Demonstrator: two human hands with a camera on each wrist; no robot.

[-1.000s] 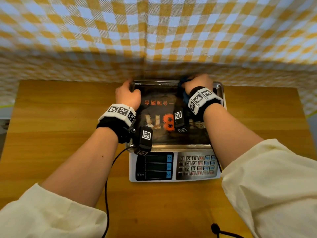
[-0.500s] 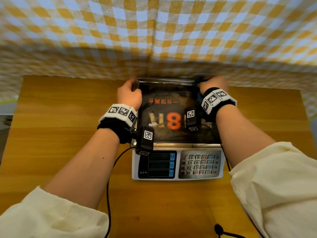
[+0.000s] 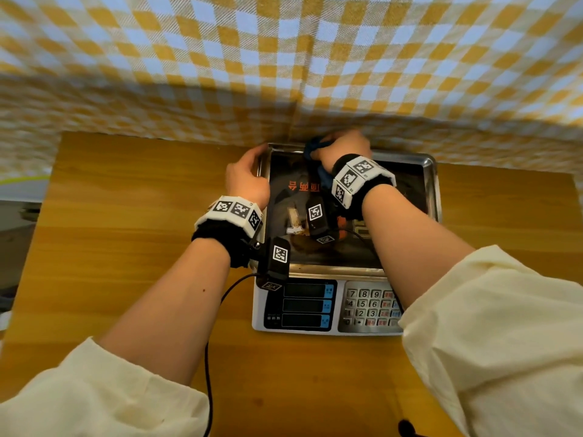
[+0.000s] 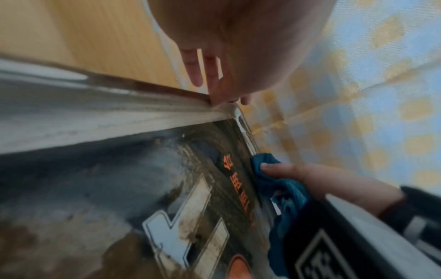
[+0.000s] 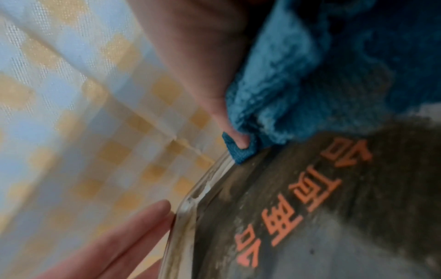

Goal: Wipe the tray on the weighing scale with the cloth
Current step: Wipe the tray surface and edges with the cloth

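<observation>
A steel tray (image 3: 430, 184) with a dark, smeared bottom and orange print sits on a white weighing scale (image 3: 315, 307). My right hand (image 3: 344, 146) grips a bunched blue cloth (image 3: 312, 149) and presses it against the tray's far rim, left of the middle. The right wrist view shows the cloth (image 5: 298, 85) pinched by my right hand (image 5: 203, 56), its corner on the rim (image 5: 188, 207). My left hand (image 3: 249, 178) rests at the tray's far left corner. Its straight fingers (image 5: 133, 226) touch the outside of the rim. The left wrist view shows the cloth (image 4: 286, 192) on the tray's far edge (image 4: 245, 130).
The scale stands on a wooden table (image 3: 126, 216), close to a yellow and blue checked curtain (image 3: 284, 58) hanging just behind the tray. The display and keypad (image 3: 369, 307) face me. A black cable (image 3: 206, 357) runs from my left wrist down the table.
My right hand has slid the cloth leftward along the tray's far rim, from near the right corner to left of the middle. The left hand stays at the far left corner.
</observation>
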